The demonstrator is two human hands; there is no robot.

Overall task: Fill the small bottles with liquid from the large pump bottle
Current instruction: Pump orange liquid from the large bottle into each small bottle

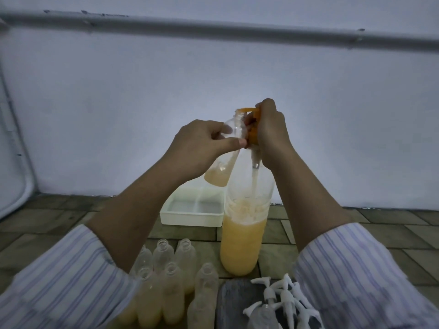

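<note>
Striped sleeves [71, 276] frame my left hand [197, 148] pinching the light, slippery small bottle [225, 157] near its neck while my right hand [270, 136] grips the orange pump [253, 131] at 12 o'clock.

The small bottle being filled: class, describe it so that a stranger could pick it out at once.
Start at the tall pump bottle of yellow liquid standing mid-table. At its orange pump head, the left hand holds a small clear bottle tilted to the spout. Unlike the small bottles standing below, it is off the table.
</note>
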